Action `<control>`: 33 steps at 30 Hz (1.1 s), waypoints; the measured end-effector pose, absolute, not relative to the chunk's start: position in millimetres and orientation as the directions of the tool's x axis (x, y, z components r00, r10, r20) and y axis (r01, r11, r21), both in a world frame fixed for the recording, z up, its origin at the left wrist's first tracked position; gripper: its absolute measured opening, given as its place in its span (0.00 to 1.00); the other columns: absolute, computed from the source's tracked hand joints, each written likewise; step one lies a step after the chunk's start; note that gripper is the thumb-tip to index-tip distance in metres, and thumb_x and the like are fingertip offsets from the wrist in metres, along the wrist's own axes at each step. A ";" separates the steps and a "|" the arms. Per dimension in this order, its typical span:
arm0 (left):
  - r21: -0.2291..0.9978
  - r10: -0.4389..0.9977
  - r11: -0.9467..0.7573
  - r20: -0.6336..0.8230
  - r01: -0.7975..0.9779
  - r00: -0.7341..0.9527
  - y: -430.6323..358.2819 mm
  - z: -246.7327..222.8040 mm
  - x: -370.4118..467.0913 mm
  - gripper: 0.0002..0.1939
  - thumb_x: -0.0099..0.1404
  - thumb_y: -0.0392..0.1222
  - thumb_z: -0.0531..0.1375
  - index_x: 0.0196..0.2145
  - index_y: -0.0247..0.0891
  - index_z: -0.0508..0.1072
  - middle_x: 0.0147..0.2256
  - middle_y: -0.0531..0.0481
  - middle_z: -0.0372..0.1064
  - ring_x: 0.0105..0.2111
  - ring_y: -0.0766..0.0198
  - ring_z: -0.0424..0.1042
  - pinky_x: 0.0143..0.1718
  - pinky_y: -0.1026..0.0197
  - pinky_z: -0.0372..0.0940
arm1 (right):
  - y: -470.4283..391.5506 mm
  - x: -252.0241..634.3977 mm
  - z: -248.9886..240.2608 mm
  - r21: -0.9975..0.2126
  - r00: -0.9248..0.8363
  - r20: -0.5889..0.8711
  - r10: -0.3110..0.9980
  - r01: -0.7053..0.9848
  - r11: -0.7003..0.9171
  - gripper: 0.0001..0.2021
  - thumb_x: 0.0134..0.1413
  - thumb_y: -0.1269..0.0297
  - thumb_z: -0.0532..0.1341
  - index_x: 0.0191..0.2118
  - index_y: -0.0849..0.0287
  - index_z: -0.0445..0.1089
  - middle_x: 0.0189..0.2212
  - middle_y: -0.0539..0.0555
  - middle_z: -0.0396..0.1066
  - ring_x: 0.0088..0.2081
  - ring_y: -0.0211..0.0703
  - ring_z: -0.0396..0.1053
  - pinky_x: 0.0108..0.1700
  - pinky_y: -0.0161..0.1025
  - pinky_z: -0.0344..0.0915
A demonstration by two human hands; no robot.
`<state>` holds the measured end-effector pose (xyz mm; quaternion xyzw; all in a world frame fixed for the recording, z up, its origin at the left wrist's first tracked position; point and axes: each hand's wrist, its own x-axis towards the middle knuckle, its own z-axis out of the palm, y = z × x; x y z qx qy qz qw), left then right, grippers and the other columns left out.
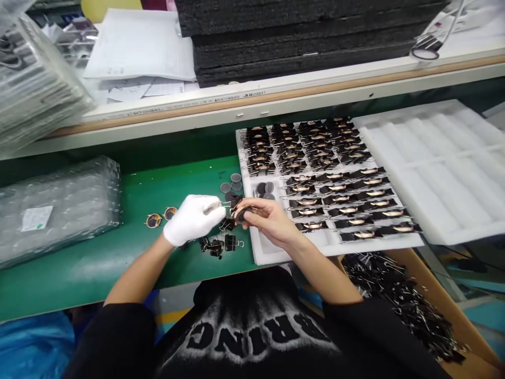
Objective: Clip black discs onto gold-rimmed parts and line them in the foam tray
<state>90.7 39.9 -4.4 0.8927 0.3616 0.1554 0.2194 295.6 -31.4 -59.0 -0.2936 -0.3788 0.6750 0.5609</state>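
Observation:
My left hand (pixel 196 218), in a white glove, pinches the wire handles of a black binder clip (pixel 235 201). Bare and closed, my right hand (pixel 269 218) grips a round watch case (pixel 241 212) with a dark disc on its face, right against the clip. Which parts the clip's jaws touch is hidden by my fingers. Several loose binder clips (pixel 233 242) lie on the green mat just below my hands. Two gold-rimmed watch cases (pixel 153 220) rest left of my gloved hand. Grey round discs (pixel 235 178) sit on the mat above my hands.
A white foam tray (pixel 268 256) at right holds rows of clipped watch cases. Another white tray (pixel 445 168) lies beyond it. Below stands a cardboard box (pixel 442 300) of binder clips. Plastic-wrapped trays (pixel 79 205) are at left; a shelf edge (pixel 276 97) crosses behind.

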 end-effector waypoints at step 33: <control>0.543 0.690 -0.614 0.018 0.572 0.724 59.6 -10.3 77.4 0.24 0.76 0.52 0.47 0.29 0.39 0.73 0.26 0.51 0.72 0.27 0.64 0.68 0.31 0.61 0.58 | -21.9 303.2 -59.1 -0.763 0.080 -0.263 0.961 -0.627 -0.157 0.18 0.43 0.57 0.80 0.42 0.50 0.81 0.41 0.49 0.80 0.43 0.41 0.75 0.51 0.43 0.73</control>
